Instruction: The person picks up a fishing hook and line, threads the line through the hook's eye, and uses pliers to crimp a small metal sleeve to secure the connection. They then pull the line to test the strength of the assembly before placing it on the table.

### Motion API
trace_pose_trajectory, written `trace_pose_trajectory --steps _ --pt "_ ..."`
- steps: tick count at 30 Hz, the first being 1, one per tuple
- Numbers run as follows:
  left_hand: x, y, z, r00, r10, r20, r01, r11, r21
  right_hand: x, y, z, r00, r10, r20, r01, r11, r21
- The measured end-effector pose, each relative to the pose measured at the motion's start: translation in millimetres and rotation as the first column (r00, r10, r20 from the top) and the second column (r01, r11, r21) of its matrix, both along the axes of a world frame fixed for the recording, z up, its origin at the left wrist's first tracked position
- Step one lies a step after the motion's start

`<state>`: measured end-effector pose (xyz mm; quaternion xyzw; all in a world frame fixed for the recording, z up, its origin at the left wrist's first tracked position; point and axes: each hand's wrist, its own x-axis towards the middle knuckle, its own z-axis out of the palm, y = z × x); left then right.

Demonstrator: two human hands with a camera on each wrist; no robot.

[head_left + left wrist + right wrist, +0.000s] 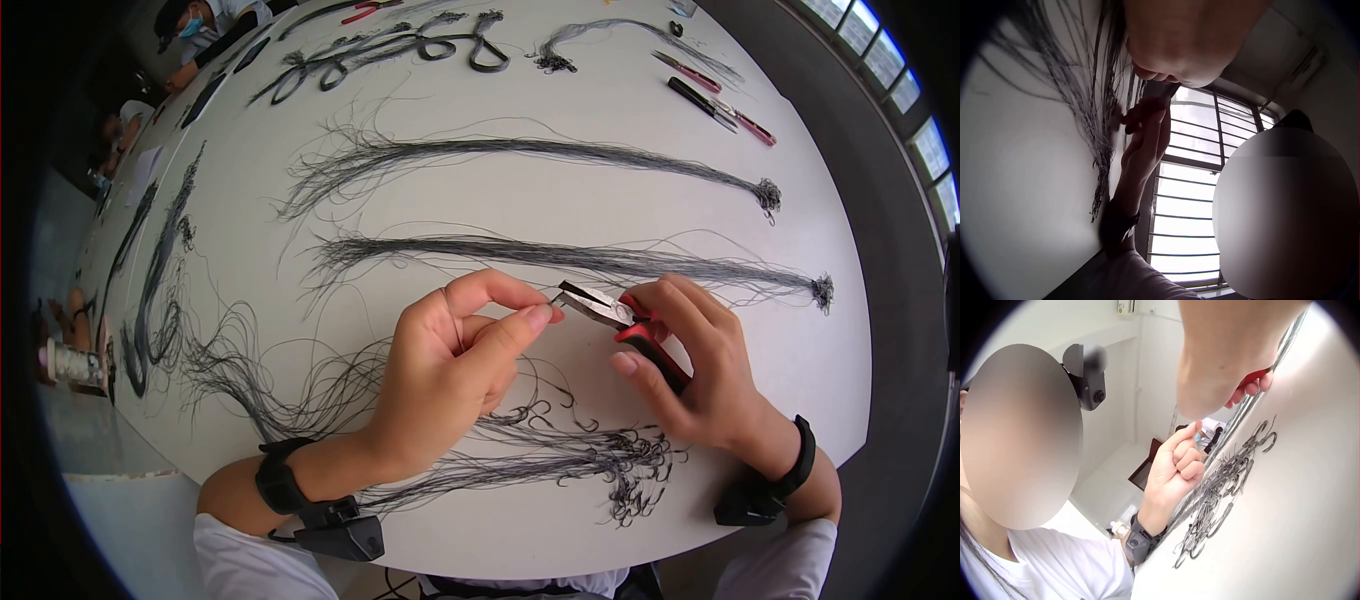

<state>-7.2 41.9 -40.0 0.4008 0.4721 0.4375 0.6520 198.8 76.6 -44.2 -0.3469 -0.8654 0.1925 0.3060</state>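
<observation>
My left hand [450, 365] pinches a small dark piece between thumb and forefinger, with a thin line running over the fingers. My right hand [700, 365] grips red-and-black pliers [652, 352], whose tips are at the left fingertips; whether they touch the piece cannot be told. Below both hands lies a bundle of dark lines with hooks [635, 465] at its right end. In the left wrist view the right hand [1144, 144] shows beyond the lines. The right wrist view has the left hand [1175, 469] with fingers curled, and the hooks [1216, 494] beside it.
Two long line bundles [560, 250] [560, 148] lie across the white table [780, 400]. Pliers and cutters [700, 100] rest at the back right. Looped dark bundles [400, 45] lie at the back, more at the left. Other people [205, 25] sit at the far left.
</observation>
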Motion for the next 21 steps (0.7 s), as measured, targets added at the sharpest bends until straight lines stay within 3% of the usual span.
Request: trace_pose_trajectory --steps 10,12,21 --pt "2.8 -2.7 -1.5 0.996 -0.01 -0.086 0.02 0.993 0.112 -2.8 -6.5 2.3 1.0 -0.006 -0.002 0.006 0.998 -0.059" --pt "2.8 -2.2 0.8 0.998 -0.021 -0.057 0.026 0.996 0.091 -3.2 -7.3 3.0 0.997 -0.05 -0.062 0.038 0.983 -0.178" --pt "2.2 -2.3 0.9 0.997 -0.074 0.016 0.072 0.992 0.101 -3.0 -5.5 5.3 0.995 -0.068 -0.078 0.047 0.967 -0.252"
